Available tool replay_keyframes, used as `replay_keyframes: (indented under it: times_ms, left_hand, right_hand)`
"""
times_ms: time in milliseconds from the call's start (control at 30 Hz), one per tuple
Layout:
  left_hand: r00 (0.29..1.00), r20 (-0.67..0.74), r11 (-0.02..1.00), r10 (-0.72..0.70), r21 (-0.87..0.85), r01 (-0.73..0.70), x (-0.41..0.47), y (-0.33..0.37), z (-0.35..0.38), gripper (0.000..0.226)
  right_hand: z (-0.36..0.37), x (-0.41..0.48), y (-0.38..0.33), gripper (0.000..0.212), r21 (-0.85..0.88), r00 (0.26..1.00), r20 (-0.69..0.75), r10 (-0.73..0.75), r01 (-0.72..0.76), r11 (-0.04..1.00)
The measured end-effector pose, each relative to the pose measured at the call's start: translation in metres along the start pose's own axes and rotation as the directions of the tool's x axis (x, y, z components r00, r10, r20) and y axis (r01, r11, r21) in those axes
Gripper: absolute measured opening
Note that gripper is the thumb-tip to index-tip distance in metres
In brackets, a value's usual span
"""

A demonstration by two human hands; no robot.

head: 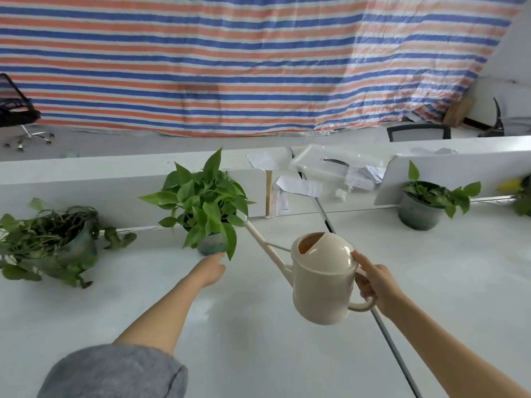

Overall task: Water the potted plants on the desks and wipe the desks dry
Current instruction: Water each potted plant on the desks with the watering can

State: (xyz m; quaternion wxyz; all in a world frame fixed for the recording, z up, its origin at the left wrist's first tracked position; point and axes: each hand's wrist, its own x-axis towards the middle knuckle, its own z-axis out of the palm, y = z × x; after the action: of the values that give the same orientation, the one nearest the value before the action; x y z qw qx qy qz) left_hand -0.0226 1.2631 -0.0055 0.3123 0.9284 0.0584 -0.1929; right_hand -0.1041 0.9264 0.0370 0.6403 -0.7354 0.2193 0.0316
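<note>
Can [321, 282]: cream plastic, held off the desk [258, 334], near and to the right of the middle plant [204, 202]. Long thin spout rises leftward; its tip sits among that plant's right-hand leaves. No stream of water can be made out. Fill hole on top faces the camera.

Right hand [373, 282]: wrapped round the can's loop handle, thumb laid on the domed top.

Left hand [211, 268]: stretched out toward the middle plant's pot [211, 247], fingers fairly straight, holding nothing. Fingertips lie at the pot's base under a drooping leaf; touching or just short of it, cannot tell. Grey sleeve [115, 372] at the upper arm.

Middle plant: upright, bright green, broad leaves, standing on the white desk against the low partition [86, 173].

Left plant [48, 239]: well to the left of the middle plant, darker, stems trailing, pot tilted over.

Right plant [428, 202]: well to the right of the middle plant, in a dark pot, upright, beside a leaning white panel [390, 182].

Behind and right of the middle plant, past the partition: loose papers [298, 186] and a clear box [336, 165].

Far behind the middle plant: striped tarp [230, 67] in red, white, blue. Black chair [17, 110] far to the left of it.
</note>
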Motion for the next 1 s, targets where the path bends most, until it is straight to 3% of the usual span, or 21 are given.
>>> replay_keyframes:
  times_ms: [133,233,300,433,567,867,1000]
  left_hand:
    - [0.984,-0.023,0.974,0.176,0.148,-0.171,0.032,0.011,-0.005,0.04]
    - [0.957,-0.083,0.954,0.279,0.135,-0.266,0.047,0.026,-0.02,0.02]
    - [0.937,-0.136,0.947,0.322,0.05,-0.318,0.054,0.035,-0.038,0.032]
    - [0.953,-0.151,0.928,0.263,-0.232,-0.293,0.062,0.037,-0.076,0.061]
    - [0.959,-0.086,0.887,0.27,-0.365,-0.283,0.064,0.035,-0.091,0.064]
    - [0.963,-0.086,0.88,0.255,-0.392,-0.268,0.062,0.034,-0.094,0.059]
    - [0.963,-0.087,0.884,0.256,-0.382,-0.27,0.058,0.033,-0.091,0.056]
  right_hand:
    - [0.011,0.015,-0.006,0.06,0.006,0.998,-0.045,0.045,-0.045,0.999]
    - [0.019,0.019,-0.012,0.055,0.037,0.994,-0.075,0.08,-0.077,0.996]
    - [0.025,0.024,-0.013,0.055,0.054,0.991,-0.105,0.086,-0.081,0.995]
    - [0.036,0.028,-0.012,0.056,0.014,0.99,-0.125,0.061,-0.06,0.998]
    - [0.046,0.028,-0.017,0.053,-0.028,0.993,-0.096,0.063,-0.066,0.997]
    - [0.079,0.02,-0.047,0.052,-0.144,0.992,-0.103,-0.073,0.058,0.988]
    - [0.086,0.021,-0.058,0.055,-0.15,0.991,-0.123,-0.053,0.034,0.988]
